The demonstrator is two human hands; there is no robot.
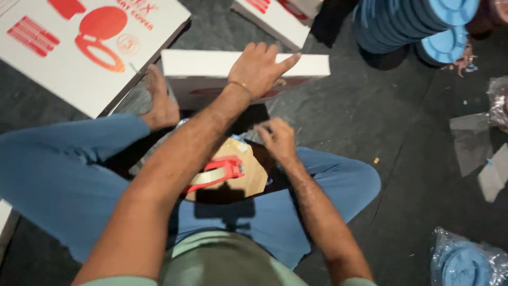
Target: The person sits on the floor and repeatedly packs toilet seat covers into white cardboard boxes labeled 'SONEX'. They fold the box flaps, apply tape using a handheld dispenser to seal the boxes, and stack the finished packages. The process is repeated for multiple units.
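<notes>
We steady the white box (pixel 211 66) at twelve o'clock, left hand (pixel 259 66) spread flat on it, right hand (pixel 276 139) pinched narrow on something unseen above the red tape dispenser (pixel 217 173), so taping seems next.

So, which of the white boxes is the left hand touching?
The left hand rests on the white box standing on its edge before the person; the other boxes lie flat, farther away.

Stacked blue discs (pixel 413 24), red tape dispenser (pixel 217 173)
</notes>
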